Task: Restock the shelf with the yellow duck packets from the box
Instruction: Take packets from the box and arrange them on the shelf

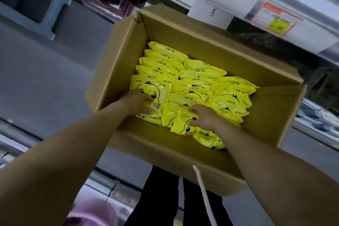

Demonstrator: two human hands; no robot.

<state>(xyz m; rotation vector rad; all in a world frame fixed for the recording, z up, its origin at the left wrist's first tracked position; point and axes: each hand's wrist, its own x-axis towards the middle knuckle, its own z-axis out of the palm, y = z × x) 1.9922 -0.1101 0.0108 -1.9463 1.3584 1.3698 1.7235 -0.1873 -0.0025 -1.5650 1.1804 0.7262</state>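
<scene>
Yellow duck packets (198, 86) fill the open cardboard box (211, 42), standing in overlapping rows beyond and between both sets of fingers. The left hand (136, 102) is down at the near end of the left row. Its fingers curl over the face of the front packet (154, 90) and the thumb sits lower, beside the barcode, so it appears to be grasping that one. The right hand (206, 117) pinches a loose packet (181, 123) lying tilted against the near wall, thumb on one side of its edge and fingertips on the other.

The step in hand looks like the pick-up, gathering packets out of the box. The box looks nearly full, so the restocking seems to be at an early stage. The shelf (315, 36) with its price tag (275, 19) runs beyond the box, well past the fingertips.

The next move calls for lifting both packets clear of the flaps without dragging neighbours along. The glossy film may slip, so a firm pinch seems wise before carrying them up and forward.
</scene>
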